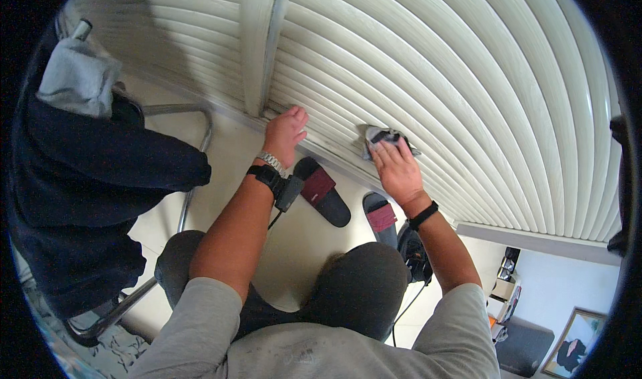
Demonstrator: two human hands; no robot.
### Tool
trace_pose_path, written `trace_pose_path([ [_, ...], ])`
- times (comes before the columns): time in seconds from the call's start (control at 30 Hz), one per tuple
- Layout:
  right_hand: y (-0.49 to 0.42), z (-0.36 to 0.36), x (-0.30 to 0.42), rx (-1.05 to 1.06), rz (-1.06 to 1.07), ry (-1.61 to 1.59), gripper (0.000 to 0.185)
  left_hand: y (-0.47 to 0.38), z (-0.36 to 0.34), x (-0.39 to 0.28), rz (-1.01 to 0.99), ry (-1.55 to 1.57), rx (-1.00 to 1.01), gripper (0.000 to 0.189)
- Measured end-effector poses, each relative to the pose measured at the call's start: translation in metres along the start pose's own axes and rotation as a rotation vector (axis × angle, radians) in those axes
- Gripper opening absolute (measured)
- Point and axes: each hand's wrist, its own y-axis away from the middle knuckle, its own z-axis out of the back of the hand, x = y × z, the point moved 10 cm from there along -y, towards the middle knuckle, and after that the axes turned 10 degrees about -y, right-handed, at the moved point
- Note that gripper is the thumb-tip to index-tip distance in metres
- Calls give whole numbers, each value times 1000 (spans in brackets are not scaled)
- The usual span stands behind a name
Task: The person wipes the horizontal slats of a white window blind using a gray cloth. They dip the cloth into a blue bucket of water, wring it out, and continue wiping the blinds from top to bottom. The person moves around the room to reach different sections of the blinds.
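Note:
My right hand (399, 172) presses a crumpled grey cloth (385, 137) with dark patches against the lower slats of a white louvered panel (361, 78). Its fingers lie spread over the cloth. My left hand (286, 134) is by the panel's bottom edge, close to the foot of an upright frame post (261, 53). Nothing shows in it; the fingers are slightly bent and the thumb stands apart. A metal watch and a black strap with a small box sit on the left wrist, a black band on the right.
Two slide sandals (322, 192) with dark red straps lie on the tiled floor below my hands. To the left, dark clothing (100, 163) and a grey cloth (77, 78) hang over a metal-framed chair (206, 128). A black cable (396, 324) runs by my right knee.

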Motion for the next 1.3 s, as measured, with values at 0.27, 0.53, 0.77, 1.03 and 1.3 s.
trace_pose_path([
  [0.27,-29,-15,15,1,-4,-15,53,-7,4,5,7,14,12,58],
  [0.53,44,-15,-26,32,-64,-14,50,-5,-2,7,-5,85,76,61],
  [0.77,-131,20,34,-129,186,-28,53,-11,4,20,31,354,51,64],
  [1.03,-217,11,69,-55,257,147,59,-21,12,30,104,555,-1,54],
  [1.3,-14,-39,-18,-59,72,78,61,-27,26,39,147,513,23,61],
])
